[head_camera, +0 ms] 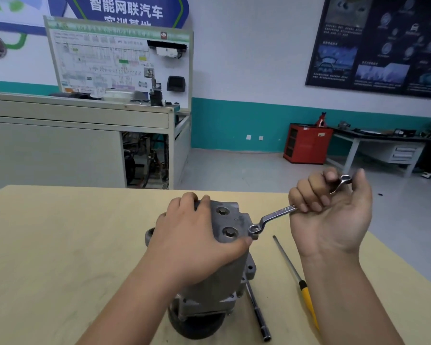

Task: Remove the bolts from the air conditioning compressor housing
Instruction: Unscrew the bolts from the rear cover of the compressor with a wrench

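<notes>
The compressor (228,221) stands upright on its dark round base near the middle of a pale wooden table (60,245), close to the near edge. The left hand (192,240) rests over the top of it from the left, its fingers curled over the far edge and its thumb pressed along the near edge, gripping the grey metal body. Two round recesses (230,232) show in the top face, one behind the other.

The right hand (334,215) is just right of the compressor, palm turned up, with its fingers curled tightly round the handle of a silver ring wrench (276,214). The near ring of the wrench sits against the right edge of the compressor's top, just beside the tip of the left thumb. Its far ring pokes out past the fingers. What lies under the near ring cannot be made out.

On the table right of the compressor lies a screwdriver (296,277) with a yellow handle, its tip pointing far. Between it and the compressor lies a dark metal rod (258,312), touching the base.

Far left stands a grey cabinet (60,145) with a printed board (120,63) on it. Far right are a red cabinet (307,144), a workbench (383,143) and a dark poster (383,43) on the wall
</notes>
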Motion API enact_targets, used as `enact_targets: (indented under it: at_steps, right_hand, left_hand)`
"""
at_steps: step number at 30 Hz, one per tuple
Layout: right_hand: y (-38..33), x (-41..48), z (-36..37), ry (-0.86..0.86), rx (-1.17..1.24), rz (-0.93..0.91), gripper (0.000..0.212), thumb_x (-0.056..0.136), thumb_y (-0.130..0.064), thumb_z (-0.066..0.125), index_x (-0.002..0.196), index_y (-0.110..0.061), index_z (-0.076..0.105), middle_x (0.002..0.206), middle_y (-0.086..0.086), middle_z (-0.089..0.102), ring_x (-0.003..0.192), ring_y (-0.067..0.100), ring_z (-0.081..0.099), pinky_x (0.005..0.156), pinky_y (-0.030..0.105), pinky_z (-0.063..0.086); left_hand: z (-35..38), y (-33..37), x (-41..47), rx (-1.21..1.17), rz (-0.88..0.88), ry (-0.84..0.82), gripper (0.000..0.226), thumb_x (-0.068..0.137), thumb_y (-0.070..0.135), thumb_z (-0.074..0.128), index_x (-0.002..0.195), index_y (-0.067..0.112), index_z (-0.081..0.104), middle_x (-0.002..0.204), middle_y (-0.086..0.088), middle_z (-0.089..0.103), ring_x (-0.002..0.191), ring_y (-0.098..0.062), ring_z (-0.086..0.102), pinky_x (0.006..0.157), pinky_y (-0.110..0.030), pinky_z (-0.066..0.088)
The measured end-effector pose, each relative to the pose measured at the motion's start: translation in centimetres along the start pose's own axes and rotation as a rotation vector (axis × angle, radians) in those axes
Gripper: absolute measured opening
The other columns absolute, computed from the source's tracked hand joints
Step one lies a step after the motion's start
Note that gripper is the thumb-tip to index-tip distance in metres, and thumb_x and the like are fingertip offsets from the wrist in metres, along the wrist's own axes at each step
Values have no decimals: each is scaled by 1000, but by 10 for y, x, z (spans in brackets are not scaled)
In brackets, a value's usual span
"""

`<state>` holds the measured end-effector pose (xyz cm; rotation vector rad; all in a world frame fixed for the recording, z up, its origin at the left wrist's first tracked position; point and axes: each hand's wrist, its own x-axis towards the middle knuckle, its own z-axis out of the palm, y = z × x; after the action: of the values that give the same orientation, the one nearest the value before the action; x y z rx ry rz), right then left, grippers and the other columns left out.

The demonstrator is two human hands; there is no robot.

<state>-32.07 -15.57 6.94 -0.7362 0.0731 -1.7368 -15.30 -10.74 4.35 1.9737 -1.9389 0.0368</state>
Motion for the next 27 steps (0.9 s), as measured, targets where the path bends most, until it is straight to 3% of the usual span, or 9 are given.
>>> enact_targets:
  at_steps: [6, 12, 16, 19, 24, 27]
  right_hand:
    - [14, 8, 3, 14, 144, 25, 28, 75, -34, 43, 55, -15, 37, 50, -3, 26, 44, 11, 25, 42, 21, 29]
    - [29, 3, -4, 38, 91, 24, 28, 77, -35, 41, 57, -17, 32, 52, -2, 25, 47, 13, 25, 44, 23, 29]
    - [30, -1, -7, 53, 54, -22, 30, 82, -36, 40, 60, -17, 32, 53, -2, 27, 47, 12, 27, 45, 23, 31]
    - [31, -3, -10, 87, 51, -43, 36, 93, -36, 30, 62, -17, 32, 53, -2, 28, 47, 12, 28, 46, 23, 32]
    - [33, -2, -10, 94, 100, -47, 29, 83, -38, 39, 64, -17, 32, 56, -2, 29, 49, 12, 29, 49, 24, 35]
    - [35, -2, -12, 104, 122, -41, 34, 92, -37, 33, 64, -17, 32, 58, -2, 30, 51, 13, 30, 53, 25, 35]
  left_hand:
    - [-16, -20, 6, -59, 206, -120, 105, 52, 85, 19, 145, 35, 25, 141, 19, 27, 129, -3, 18, 110, -28, 22]
    - [-7, -9, -1, 44, 74, -38, 116, 49, 93, 1, 145, 32, 21, 143, 16, 23, 130, -13, 26, 108, -39, 27]
    - [-1, -7, -1, 86, 40, -22, 122, 46, 94, 0, 150, 31, 9, 147, 15, 17, 131, -16, 24, 104, -38, 28]
    - [0, -6, 0, 116, 51, -3, 123, 46, 93, 0, 150, 30, 10, 146, 15, 18, 128, -17, 25, 103, -37, 28]
    - [1, -6, 0, 122, 45, 10, 121, 47, 91, 2, 150, 30, 11, 146, 15, 16, 128, -17, 25, 102, -36, 28]
    - [1, -6, -1, 122, 41, 23, 119, 47, 91, 2, 150, 31, 11, 145, 16, 16, 127, -17, 24, 102, -36, 28]
